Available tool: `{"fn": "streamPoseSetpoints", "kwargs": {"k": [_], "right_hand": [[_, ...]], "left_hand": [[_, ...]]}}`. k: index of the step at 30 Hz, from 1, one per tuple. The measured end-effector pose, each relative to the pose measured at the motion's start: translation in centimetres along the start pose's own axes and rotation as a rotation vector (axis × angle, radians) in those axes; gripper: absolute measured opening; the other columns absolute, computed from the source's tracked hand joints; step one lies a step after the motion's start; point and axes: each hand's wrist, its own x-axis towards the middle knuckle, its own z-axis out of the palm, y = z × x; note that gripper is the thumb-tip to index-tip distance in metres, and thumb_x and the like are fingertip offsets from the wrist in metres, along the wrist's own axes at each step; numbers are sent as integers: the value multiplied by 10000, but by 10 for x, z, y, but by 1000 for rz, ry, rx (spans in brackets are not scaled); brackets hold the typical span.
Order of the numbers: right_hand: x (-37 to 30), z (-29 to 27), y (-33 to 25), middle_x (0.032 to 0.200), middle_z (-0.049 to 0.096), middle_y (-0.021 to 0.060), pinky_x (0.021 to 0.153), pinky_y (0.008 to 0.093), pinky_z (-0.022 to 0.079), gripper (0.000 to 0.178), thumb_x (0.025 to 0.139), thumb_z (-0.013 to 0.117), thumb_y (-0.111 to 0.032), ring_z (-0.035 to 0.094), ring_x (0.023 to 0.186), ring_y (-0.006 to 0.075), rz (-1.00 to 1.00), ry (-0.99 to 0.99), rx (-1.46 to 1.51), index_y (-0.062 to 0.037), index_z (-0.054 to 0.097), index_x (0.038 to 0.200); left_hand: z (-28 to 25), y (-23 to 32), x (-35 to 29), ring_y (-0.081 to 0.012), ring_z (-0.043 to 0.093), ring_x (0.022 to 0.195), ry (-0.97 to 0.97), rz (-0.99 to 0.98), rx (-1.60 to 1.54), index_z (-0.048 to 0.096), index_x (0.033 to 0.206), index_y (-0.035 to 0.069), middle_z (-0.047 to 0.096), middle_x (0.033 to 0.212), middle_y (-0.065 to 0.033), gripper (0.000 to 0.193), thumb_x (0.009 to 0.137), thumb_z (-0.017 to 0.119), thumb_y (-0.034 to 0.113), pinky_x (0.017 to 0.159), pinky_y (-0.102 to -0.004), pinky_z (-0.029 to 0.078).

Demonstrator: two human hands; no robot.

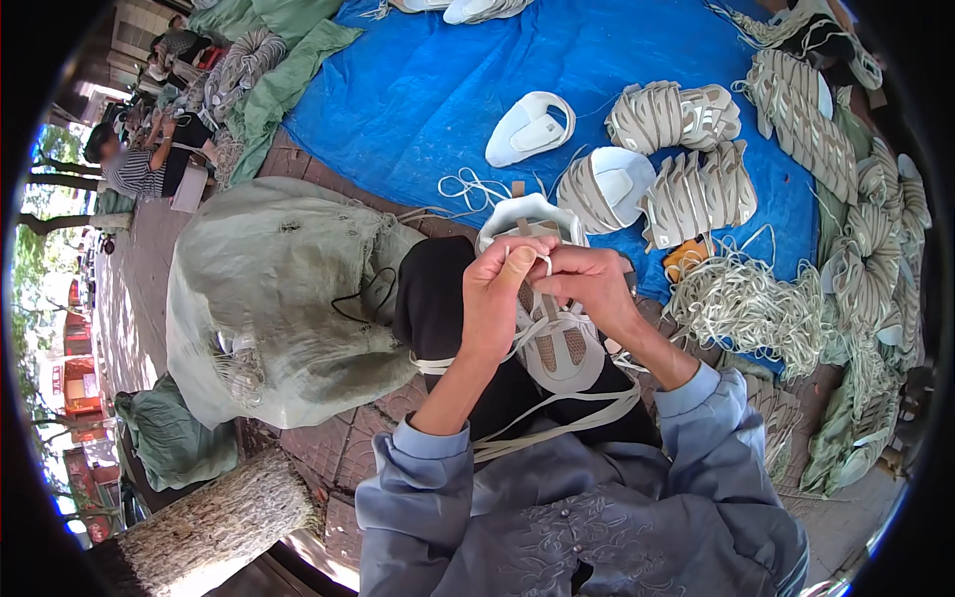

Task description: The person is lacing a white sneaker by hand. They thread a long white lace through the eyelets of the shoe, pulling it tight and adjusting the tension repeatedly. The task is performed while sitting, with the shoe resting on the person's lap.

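On my lap rests a beige and white shoe upper [575, 370], its toe toward me and its padded collar away from me. Just above it, my left hand [489, 303] and my right hand [597, 284] meet, thumbs and fingertips pinched together. A short loop of white shoelace [545, 264] shows between the fingertips, so both hands grip it. Part of the upper's lacing lies hidden behind the hands. A bundle of flat cream laces [577, 410] drapes across my dark trousers below the toe.
Stacked beige uppers [696, 194] and a single white upper [530, 129] lie on a blue tarp [398, 90]. A heap of cream laces [746, 310] sits to the right. At left stand a pale woven sack [288, 289] and a tree trunk [214, 527]. People sit farther off.
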Motion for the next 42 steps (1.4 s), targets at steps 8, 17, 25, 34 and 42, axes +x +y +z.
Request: {"fn": "streamPoseSetpoints", "kwargs": {"k": [8, 17, 25, 34, 42], "right_hand": [[10, 10, 6, 596, 554, 46, 451, 259, 396, 84, 690, 645, -79, 510, 499, 110, -225, 88, -247, -15, 629, 742], [17, 6, 27, 703, 589, 75, 567, 276, 454, 122, 669, 641, -101, 589, 649, 207, -414, -24, -567, -54, 631, 780], [27, -4, 22, 1046, 586, 139, 880, 311, 377, 609, 624, 663, -265, 553, 941, 208, 61, -353, 250, 11, 518, 1146], [34, 18, 18, 699, 559, 117, 641, 346, 430, 422, 694, 630, -224, 547, 660, 231, 99, -429, 597, 40, 563, 1016], [41, 4, 30, 424, 273, -31, 344, 232, 177, 284, 825, 555, -253, 224, 344, 69, 332, -379, 782, 17, 591, 749]], "left_hand": [[2, -15, -10, -189, 474, 1057, -32, 79, 72, 462, 1169, -48, 491, 1156, -136, 377, 925, 404, 233, 934, -305, 343], [7, -13, 1, -196, 554, 938, 144, 129, -26, 544, 860, -20, 598, 948, -131, 257, 915, 423, 200, 854, -306, 412], [-25, 116, 63, -261, 602, 609, -162, 311, -379, 519, 883, -6, 576, 632, -73, 256, 900, 438, 237, 581, -379, 510], [24, 138, 120, -258, 592, 670, -157, 188, 245, 496, 910, -31, 567, 701, -111, 303, 888, 450, 268, 596, -341, 494], [17, 49, -18, -299, 545, 932, -438, 765, 1426, 553, 940, 8, 566, 940, -140, 369, 693, 663, 259, 778, -391, 442]]}}
